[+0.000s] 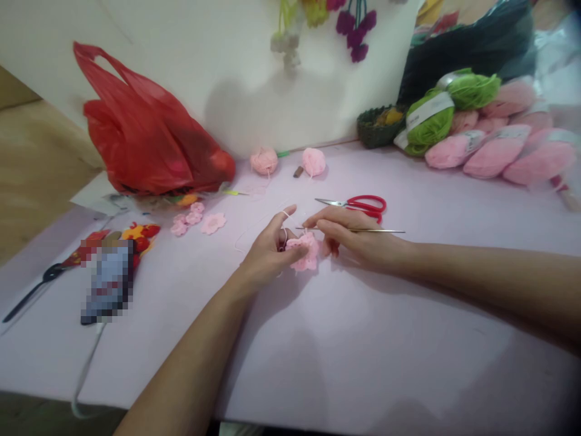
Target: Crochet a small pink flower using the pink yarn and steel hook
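Note:
My left hand (271, 247) pinches a pink crocheted flower (309, 253) between thumb and fingers, with a strand of pale pink yarn looped over its raised index finger. In my right hand (347, 237) a thin metal crochet hook (379, 231) lies nearly level, its tip at the flower's upper edge. Both hands are close together above the table. Just behind my right hand rest red-handled scissors (367, 203), blades pointing left. Farther back sit two balls of pink yarn, one on the left (264, 161) and one on the right (314, 161).
A red plastic bag (149, 145) stands at the back left. Before it lie small pink crocheted flowers (213, 223). A blurred-out device (109, 281) with a white cable (86, 369) is at left. Skeins of pink yarn (497, 151) and green yarn (429, 124) pile up beside a dark basket (376, 130).

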The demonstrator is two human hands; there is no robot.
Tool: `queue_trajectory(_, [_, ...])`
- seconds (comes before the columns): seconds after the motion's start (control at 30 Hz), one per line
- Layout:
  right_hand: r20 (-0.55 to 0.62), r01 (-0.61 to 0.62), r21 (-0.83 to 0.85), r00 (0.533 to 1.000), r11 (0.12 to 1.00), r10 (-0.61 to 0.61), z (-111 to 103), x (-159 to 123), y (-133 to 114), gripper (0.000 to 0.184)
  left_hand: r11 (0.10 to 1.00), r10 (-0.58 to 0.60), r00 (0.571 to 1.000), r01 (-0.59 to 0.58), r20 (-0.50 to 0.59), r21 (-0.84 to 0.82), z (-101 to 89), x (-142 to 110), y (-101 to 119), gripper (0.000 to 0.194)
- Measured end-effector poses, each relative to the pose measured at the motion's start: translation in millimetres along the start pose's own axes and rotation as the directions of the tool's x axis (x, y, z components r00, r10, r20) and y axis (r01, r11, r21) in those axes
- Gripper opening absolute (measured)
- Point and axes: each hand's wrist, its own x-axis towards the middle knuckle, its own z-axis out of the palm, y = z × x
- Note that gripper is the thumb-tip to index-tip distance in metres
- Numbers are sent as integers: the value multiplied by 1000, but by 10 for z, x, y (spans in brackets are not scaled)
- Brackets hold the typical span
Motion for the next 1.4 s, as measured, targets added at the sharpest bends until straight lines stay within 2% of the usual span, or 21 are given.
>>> queue_trajectory(0.1, [89,-103,130,992,986,92,20,0,-7,30,999,8,1000,-9,26,31,34,17,-18,82])
queue_trajectory(0.2, [115,-146,198,986,969,125,27,15,19,28,1000,20,999,-21,25,9,55,27,-23,82])
queue_trajectory(0.3, [59,-87,139,995,987,79,11,32,46,25,999,12,1000,-12,-7,-37,56,24,-19,80])
queue_trajectory(0.4, [27,0,142,1000,990,-4,-9,37,45,24,989,-13,998,5,-58,-146,42,17,-10,67])
queue_trajectory(0.57, [18,40,158,999,987,-44,-19,18,15,23,966,-6,982,-44,-189,-255,-34,40,-13,53])
queue_trajectory(0.77, [14,86,171,996,982,-89,-19,19,55,24,966,-40,956,-37,-289,-255,-283,124,-63,36])
queue_trajectory(0.93, [-16,121,190,993,974,-120,-26,24,50,22,943,-81,894,-74,-440,-324,-673,98,-17,29])
queue_trajectory(1.0, [-28,138,200,990,970,-135,-31,20,40,22,940,-107,893,-53,-438,-337,-821,61,16,25])
queue_trajectory(1.1, [-39,163,199,987,966,-158,-38,9,31,23,960,-126,901,5,-415,-280,-943,25,23,26])
queue_trajectory(1.17, [-39,174,179,985,968,-170,-40,-5,27,23,982,-118,892,41,-437,-183,-940,25,-8,28])
queue_trajectory(1.23, [-24,178,156,984,971,-177,-35,-24,21,24,998,-59,856,42,-514,-45,-875,36,-47,27])
queue_trajectory(1.3, [-2,184,148,983,972,-186,-23,-45,8,23,995,62,794,2,-605,104,-758,42,-65,23])
queue_trajectory(1.37, [14,195,147,980,970,-199,-6,-65,-9,23,976,175,752,-47,-636,213,-595,36,-49,25])
queue_trajectory(1.4, [20,200,146,979,969,-205,4,-74,-20,23,960,235,745,-77,-624,269,-500,29,-32,26])
